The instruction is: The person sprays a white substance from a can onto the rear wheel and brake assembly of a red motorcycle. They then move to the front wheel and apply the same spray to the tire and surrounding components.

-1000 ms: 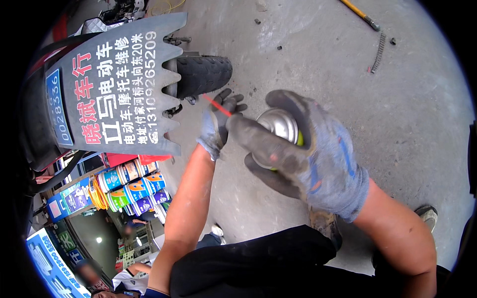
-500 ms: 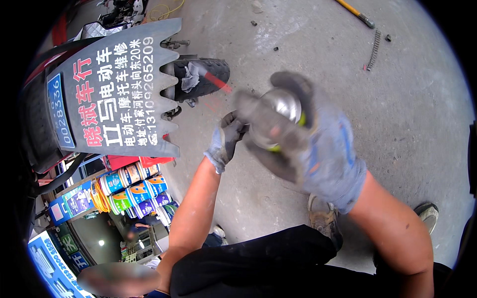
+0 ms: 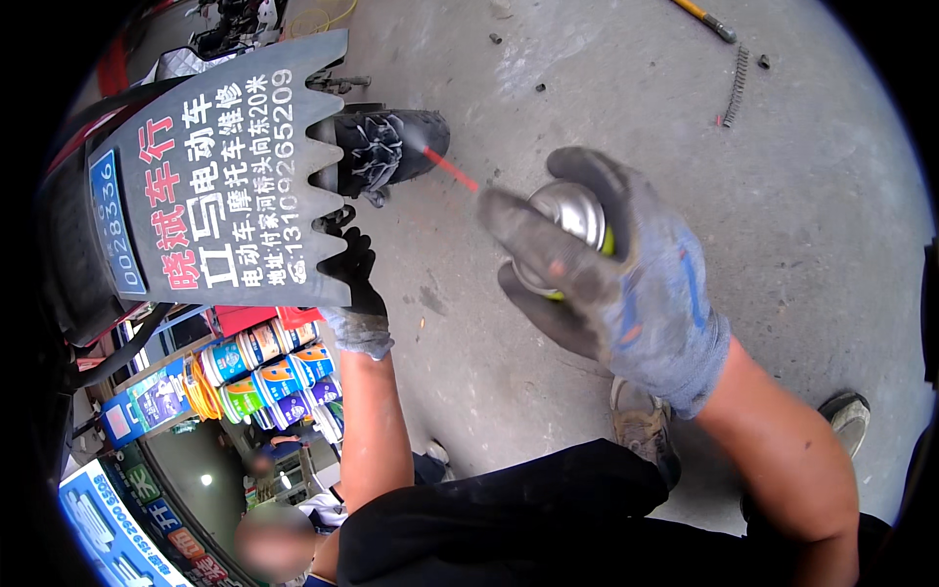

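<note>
Right hand [image 3: 626, 279]: gloved, fingers and thumb wrapped round the spray can, forefinger stretched across its top.
Spray can [image 3: 570, 215]: held above the floor; silver domed end, lime-green edge.
Red straw [image 3: 452, 169]: runs from the forefinger's tip toward the tyre, a pale blur at its far end.
Left hand [image 3: 360, 279]: gloved, at the flap's lower corner; fingers partly parted, but whether they grip the flap I cannot tell.
Mud flap [image 3: 318, 210]: grey, its toothed edge pointing at the tyre.
Tyre [image 3: 428, 161]: just beyond the teeth, wet-looking pale streaks on its tread.
Open room: a broad stretch of floor right of the can.
Floor [image 3: 469, 382]: grey concrete, stained; coil spring [image 3: 736, 88] and yellow-handled tool [image 3: 702, 17] far off.
Shopfront: stacked buckets [image 3: 269, 377], a person [image 3: 328, 509] below them.
Writing: red and white characters on the flap, blue number plate [image 3: 115, 220], coloured bucket labels, blue shop sign [image 3: 98, 519].
</note>
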The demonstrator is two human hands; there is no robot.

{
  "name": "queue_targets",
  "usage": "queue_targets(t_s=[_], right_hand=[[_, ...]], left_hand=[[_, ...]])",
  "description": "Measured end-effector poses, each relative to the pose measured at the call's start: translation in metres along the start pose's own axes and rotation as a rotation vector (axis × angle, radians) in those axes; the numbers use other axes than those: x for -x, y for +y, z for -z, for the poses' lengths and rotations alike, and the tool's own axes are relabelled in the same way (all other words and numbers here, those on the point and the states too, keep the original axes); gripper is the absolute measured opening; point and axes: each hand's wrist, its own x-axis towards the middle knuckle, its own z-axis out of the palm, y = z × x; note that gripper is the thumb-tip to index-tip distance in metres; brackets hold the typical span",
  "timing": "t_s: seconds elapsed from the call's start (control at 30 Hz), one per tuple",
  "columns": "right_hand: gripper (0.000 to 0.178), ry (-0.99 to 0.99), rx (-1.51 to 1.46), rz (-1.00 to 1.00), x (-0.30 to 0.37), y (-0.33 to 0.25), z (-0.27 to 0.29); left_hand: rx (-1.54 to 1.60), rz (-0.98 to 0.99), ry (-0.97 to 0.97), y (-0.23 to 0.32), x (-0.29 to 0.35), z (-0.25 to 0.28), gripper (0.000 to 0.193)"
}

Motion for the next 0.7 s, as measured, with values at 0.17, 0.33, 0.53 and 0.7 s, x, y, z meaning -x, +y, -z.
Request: queue_targets(t_s=[0.17, 0.33, 0.53, 0.7], right_hand=[[0.068, 0.064, 0.016, 0.053, 0.004, 0.007, -0.002], [0.063, -0.01, 0.123, 0.175, 0.006, 0.004, -0.006], [0.083, 0.163, 0.099, 0.053, -0.008, 0.033, -0.005], [0.114, 0.199, 0.176, 0.091, 0.0, 0.061, 0.001]], left_hand=[[0.055, 0.049, -0.07, 0.032, 0.023, -0.022, 0.052], [0.0, -0.159, -0.14, 0.047, 0.007, -0.043, 0.058], [0.187, -0.15, -0.161, 0.063, 0.0, -0.046, 0.057], [0.201, 0.006, -0.124, 0.063, 0.006, -0.047, 0.059]])
